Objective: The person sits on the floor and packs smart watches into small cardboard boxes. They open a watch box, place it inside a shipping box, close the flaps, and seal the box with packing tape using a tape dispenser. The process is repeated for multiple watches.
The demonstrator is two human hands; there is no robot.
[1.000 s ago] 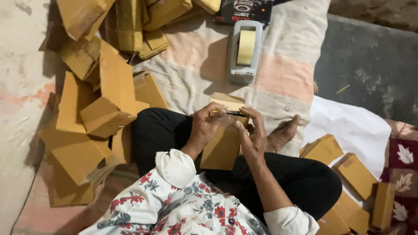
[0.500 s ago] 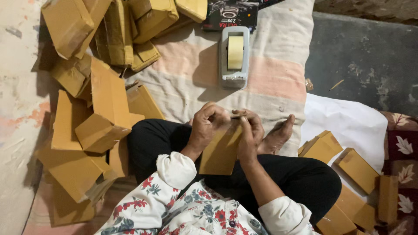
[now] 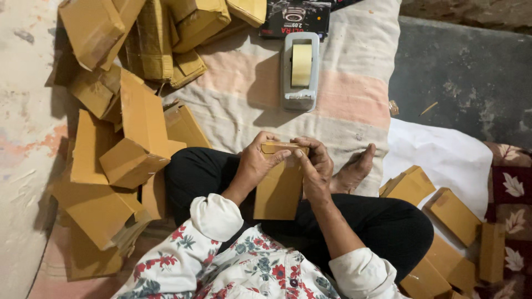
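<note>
- Nearest: one flat brown box (image 3: 279, 194) stood upright on the lap, over black trousers, between two white cuffs.
- Left hand (image 3: 256, 164) clasped round the box's top left corner, thumb laid across the front.
- Right hand (image 3: 317, 165) gripping the top right corner, forefinger pressed down on the upper flap.
- Step in hand, by the look of it: closing or tucking the top flap; flap seemingly down, a pale strip under the fingers, whether tape cannot be told.
- Next move calls for a firm hold on the body with one hand and even pressure along the flap edge with the other; no slack, or the flap springs up.
- One bare foot (image 3: 354, 169) just beside the right hand, on the striped blanket (image 3: 360, 105).
- To the right: about six small boxes (image 3: 454, 216) lying loose, some on a white sheet (image 3: 443, 152), some cut off at the edge.
- To the left: a heap of cartons (image 3: 130, 163), flat and folded, well over ten; overlapping too much for an exact count.
- Farther off: one grey tape dispenser (image 3: 300, 69) with one roll of pale tape, on the blanket, well apart from both hands.
- Farthest: one black printed carton (image 3: 296, 16) at the top edge, just beyond the dispenser.
</note>
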